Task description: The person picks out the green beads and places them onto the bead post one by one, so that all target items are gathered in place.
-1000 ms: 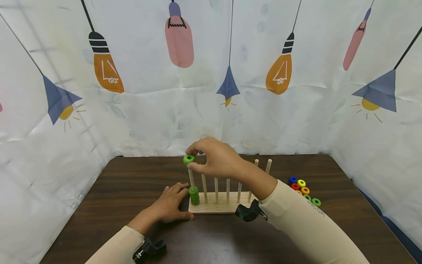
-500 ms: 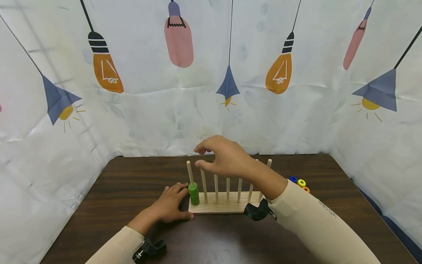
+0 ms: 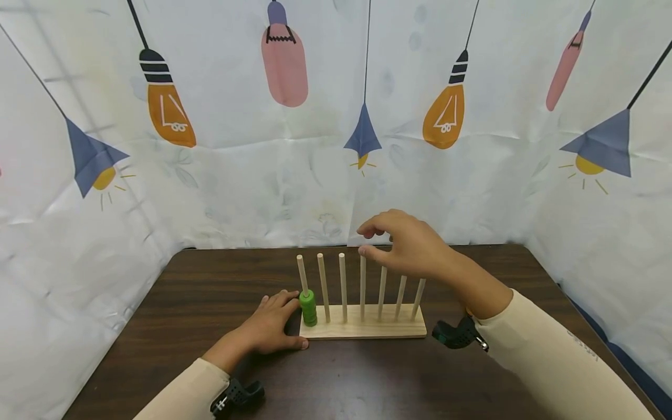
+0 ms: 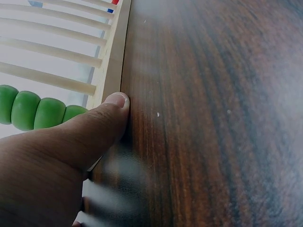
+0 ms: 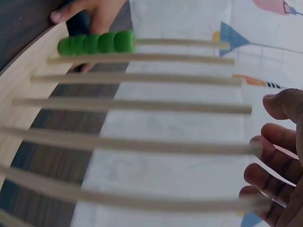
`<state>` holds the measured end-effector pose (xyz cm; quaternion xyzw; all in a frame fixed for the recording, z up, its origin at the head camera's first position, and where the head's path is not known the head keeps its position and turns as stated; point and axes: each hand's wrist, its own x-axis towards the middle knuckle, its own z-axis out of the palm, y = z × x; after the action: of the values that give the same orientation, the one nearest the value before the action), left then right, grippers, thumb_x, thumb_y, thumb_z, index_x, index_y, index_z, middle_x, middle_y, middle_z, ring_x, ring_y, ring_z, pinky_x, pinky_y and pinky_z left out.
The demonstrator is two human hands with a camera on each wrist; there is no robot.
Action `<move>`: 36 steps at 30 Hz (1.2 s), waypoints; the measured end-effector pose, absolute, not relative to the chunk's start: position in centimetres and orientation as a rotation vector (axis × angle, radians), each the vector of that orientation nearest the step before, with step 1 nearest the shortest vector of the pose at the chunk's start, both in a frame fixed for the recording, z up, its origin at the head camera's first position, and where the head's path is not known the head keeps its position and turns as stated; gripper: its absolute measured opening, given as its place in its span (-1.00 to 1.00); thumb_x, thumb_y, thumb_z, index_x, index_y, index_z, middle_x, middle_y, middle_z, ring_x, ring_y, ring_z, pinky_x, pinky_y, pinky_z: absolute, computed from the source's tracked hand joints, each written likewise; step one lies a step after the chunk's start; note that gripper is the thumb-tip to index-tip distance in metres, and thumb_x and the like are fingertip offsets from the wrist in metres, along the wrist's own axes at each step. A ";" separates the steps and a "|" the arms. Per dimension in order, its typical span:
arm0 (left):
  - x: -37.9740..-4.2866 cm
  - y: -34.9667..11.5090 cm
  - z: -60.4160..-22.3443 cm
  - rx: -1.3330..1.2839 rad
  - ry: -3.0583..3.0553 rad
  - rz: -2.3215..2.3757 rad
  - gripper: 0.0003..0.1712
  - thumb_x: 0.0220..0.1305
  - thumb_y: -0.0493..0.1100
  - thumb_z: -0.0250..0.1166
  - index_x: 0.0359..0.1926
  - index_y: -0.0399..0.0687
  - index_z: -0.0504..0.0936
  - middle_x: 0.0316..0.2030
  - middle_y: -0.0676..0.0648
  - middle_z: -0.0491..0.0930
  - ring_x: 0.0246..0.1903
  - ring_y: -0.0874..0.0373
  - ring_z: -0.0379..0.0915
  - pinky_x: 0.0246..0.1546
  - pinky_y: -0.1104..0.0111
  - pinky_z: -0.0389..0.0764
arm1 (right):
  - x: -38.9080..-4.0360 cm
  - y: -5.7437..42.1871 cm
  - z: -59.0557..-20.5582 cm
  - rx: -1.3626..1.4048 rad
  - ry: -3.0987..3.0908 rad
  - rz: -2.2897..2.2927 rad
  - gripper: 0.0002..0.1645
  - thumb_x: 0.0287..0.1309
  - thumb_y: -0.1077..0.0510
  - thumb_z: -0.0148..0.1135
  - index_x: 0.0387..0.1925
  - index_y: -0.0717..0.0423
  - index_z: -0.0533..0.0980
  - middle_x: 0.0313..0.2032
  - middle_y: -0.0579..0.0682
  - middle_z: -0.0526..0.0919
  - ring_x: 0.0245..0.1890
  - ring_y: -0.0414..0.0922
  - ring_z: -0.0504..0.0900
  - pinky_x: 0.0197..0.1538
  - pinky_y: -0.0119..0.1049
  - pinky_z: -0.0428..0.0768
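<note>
A wooden peg stand [image 3: 362, 331] with several upright pegs sits on the table. Green beads [image 3: 308, 309] are stacked on its leftmost peg; the same green beads [image 5: 97, 43] show in the right wrist view, and the other pegs are bare. My left hand [image 3: 268, 326] holds the stand's left end, thumb along the front edge and fingers at the far side. In the left wrist view the thumb [image 4: 111, 106] rests against the base. My right hand [image 3: 415, 245] hovers over the pegs right of the middle, thumb and fingers apart, holding nothing.
The dark wooden table [image 3: 210, 291] reaches back to a white cloth [image 3: 236, 192] printed with lamps. Behind my right forearm an orange bit of a bead [image 3: 469, 313] peeks out. Small red and blue beads [image 4: 111, 6] show at the top of the left wrist view.
My right hand let go of a green bead at the leftmost peg, and it dropped onto the stack. That hand then moved right across the pegs. My left hand stayed put.
</note>
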<state>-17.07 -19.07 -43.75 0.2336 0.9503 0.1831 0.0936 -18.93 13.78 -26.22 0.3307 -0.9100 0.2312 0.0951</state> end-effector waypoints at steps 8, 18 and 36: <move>-17.2 -19.1 -43.8 0.698 2.828 0.534 0.09 0.08 0.38 0.49 0.45 -0.15 0.38 0.49 -0.26 0.19 0.50 -0.36 -0.04 0.40 -0.34 -0.06 | -18.7 17.5 -27.0 0.913 -2.706 0.714 -0.61 0.30 -0.02 0.42 0.11 -0.02 0.65 -0.03 -0.19 0.66 -0.04 -0.16 0.55 -0.06 -0.15 0.59; -17.2 -19.0 -43.8 0.717 2.835 0.529 0.05 0.09 0.36 0.50 0.42 -0.14 0.41 0.47 -0.28 0.21 0.49 -0.34 -0.01 0.40 -0.35 -0.04 | -18.1 20.9 -28.3 0.822 -2.707 0.750 -0.66 0.35 -0.04 0.38 0.07 -0.02 0.66 -0.04 -0.14 0.66 -0.16 -0.14 0.55 -0.18 -0.13 0.57; -17.2 -18.9 -43.8 0.704 2.826 0.528 0.04 0.09 0.37 0.50 0.42 -0.13 0.41 0.48 -0.28 0.20 0.50 -0.35 -0.02 0.40 -0.34 -0.05 | -15.8 25.8 -32.1 0.687 -2.745 0.741 -0.58 0.33 -0.09 0.39 0.15 -0.07 0.61 0.01 -0.09 0.63 -0.33 -0.20 0.48 -0.28 -0.22 0.52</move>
<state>-17.24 -18.91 -43.76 0.2367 0.9509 0.1776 0.0908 -15.78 25.81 -32.06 0.2336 -0.9329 0.2520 0.1079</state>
